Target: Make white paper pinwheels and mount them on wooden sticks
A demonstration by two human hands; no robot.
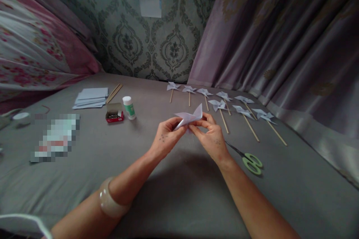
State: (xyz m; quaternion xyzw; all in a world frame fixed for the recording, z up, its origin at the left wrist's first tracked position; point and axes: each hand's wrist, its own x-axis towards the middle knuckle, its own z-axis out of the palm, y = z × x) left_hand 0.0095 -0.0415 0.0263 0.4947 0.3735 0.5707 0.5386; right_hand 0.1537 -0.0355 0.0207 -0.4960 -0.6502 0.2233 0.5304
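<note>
Between my two hands, above the grey sheet, is a white paper pinwheel (188,117) with its pointed blades standing up. My left hand (167,134) pinches its left side, thumb in front and fingers behind. My right hand (211,134) closes on its right side, with thumb and fingertips meeting near the middle. No stick shows on this pinwheel, and its underside is mostly covered by my fingers. Green-handled scissors (252,162) lie just right of my right wrist, blades pointing toward it.
Several finished pinwheels on sticks (218,105) lie at the back right. Toward the back left are a stack of white paper (91,98), loose wooden sticks (114,93), a small red box of metal pieces (114,115) and an upright glue stick (129,108). A blurred packet (57,138) lies left.
</note>
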